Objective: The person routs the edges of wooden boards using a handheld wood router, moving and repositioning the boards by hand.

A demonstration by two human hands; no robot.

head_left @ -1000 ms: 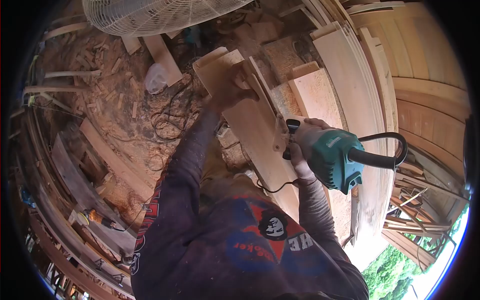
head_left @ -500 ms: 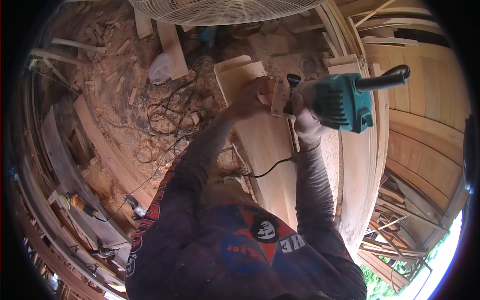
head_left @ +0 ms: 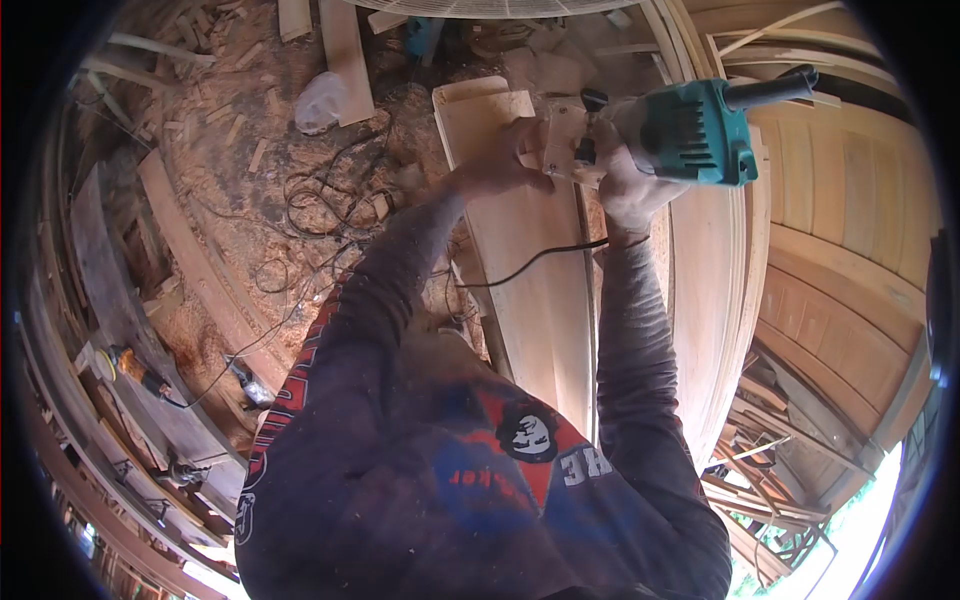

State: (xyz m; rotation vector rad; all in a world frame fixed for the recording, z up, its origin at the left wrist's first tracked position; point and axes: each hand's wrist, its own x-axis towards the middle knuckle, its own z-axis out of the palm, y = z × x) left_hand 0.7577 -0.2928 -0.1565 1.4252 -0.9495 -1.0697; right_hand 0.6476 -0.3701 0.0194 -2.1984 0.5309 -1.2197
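Observation:
A teal power router (head_left: 695, 135) with a clear base plate (head_left: 566, 138) and black knobs lies on its side over the boards. My right hand (head_left: 628, 190) is wrapped around its body just behind the base. My left hand (head_left: 505, 165) curves its fingers against the edge of the base plate, above a long pale board (head_left: 535, 260); part of its grip is hidden. A black cord (head_left: 535, 260) runs from near my right wrist across that board toward the left.
More long boards (head_left: 705, 290) stand along the right, beside panelled doors (head_left: 830, 190). A fan guard (head_left: 490, 8) crosses the top. Wood scraps, shavings and tangled cable (head_left: 335, 210) cover the floor at left. An orange-and-black power tool (head_left: 140, 370) lies on planks at far left.
The router and both hands sit higher in view and slightly to the right. The cord now stretches higher and more taut across the board. The fan guard shows less.

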